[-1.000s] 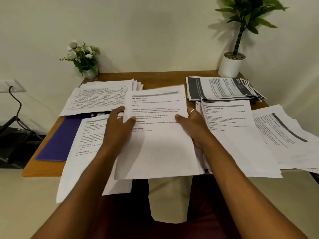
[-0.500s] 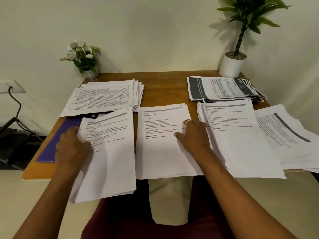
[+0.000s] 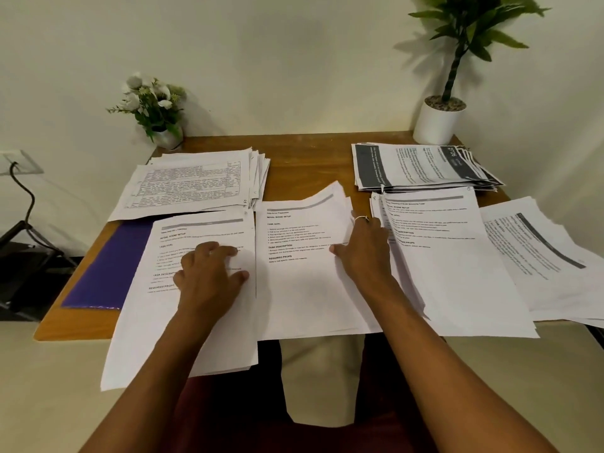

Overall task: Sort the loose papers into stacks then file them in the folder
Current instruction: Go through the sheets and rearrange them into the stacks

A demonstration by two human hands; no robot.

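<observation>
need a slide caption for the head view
Left hand presses the left paper stack, right hand at the raised edge of the middle stack, purple folder alongside on the wooden desk.

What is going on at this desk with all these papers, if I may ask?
A person is sorting printed papers into stacks on a wooden desk. The left hand rests flat on the near-left stack, while the right hand grips the raised right edge of the top sheet of the middle stack. More stacks lie at back left, back right and right. The purple folder lies partly under the near-left stack; the stacks on view lie outside it.
</observation>
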